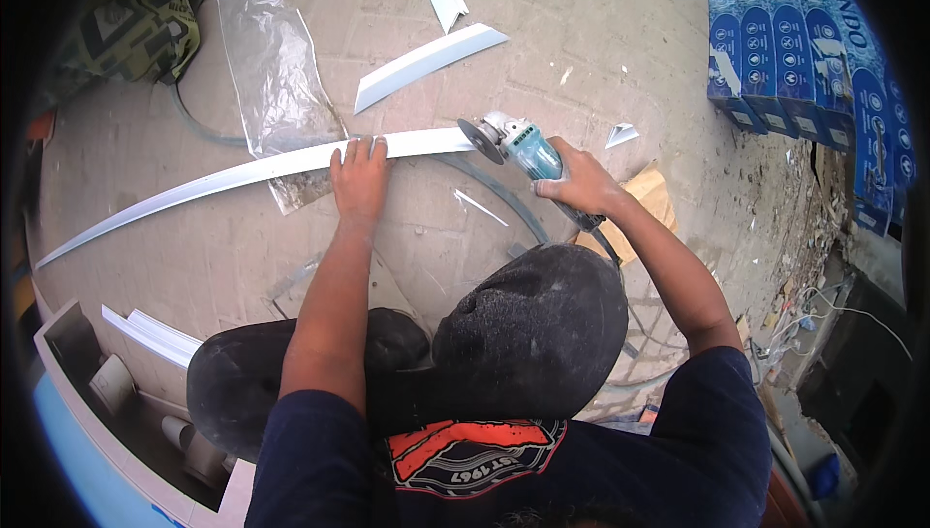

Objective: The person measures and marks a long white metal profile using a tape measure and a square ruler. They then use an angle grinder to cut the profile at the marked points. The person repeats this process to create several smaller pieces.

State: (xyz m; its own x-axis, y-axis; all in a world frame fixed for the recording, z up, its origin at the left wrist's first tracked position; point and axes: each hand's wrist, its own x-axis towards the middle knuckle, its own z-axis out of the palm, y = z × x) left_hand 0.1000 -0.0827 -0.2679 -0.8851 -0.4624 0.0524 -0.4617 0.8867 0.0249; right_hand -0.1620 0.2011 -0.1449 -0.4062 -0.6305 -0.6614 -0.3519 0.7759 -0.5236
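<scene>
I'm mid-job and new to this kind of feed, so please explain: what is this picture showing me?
There is no machine arm: these are a person's bare hands, seen by a fisheye camera on their head looking down, so straight edges bend. The left hand rests on a long white strip. The right hand grips an angle grinder, its disc at the strip's right end. On the paved ground lie a clear plastic sheet and a shorter white piece.

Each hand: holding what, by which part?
Right hand: angle grinder, gripped by the body. Left hand: atop the long white strip, near its grinder end; gripping or just pressing, can't tell.
</scene>
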